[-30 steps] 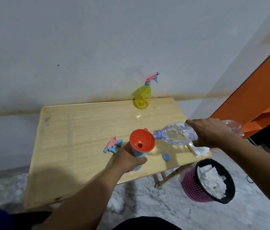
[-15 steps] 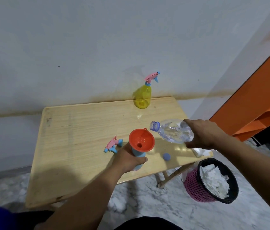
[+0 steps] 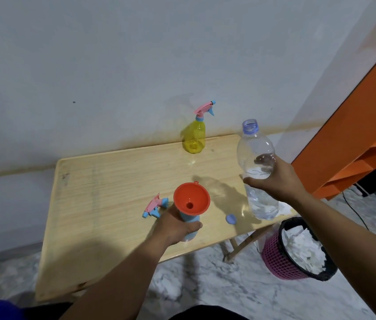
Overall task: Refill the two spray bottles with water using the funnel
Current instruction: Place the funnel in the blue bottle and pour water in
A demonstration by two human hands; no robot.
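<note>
**Pour paused, blue bottle mid-refill**

Gripping the blue spray bottle [image 3: 190, 224] on the table [image 3: 103, 192], the left hand [image 3: 175, 227] curls round its body, orange funnel [image 3: 191, 200] seated just above the fingers. To its right, the right hand [image 3: 274, 181] wraps the water bottle [image 3: 257, 167], upright and part full. The trigger head [image 3: 155, 205] lies just left, unscrewed. The yellow spray bottle [image 3: 195, 137], capped and far beyond, looks filled or untouched; cannot tell.
</note>
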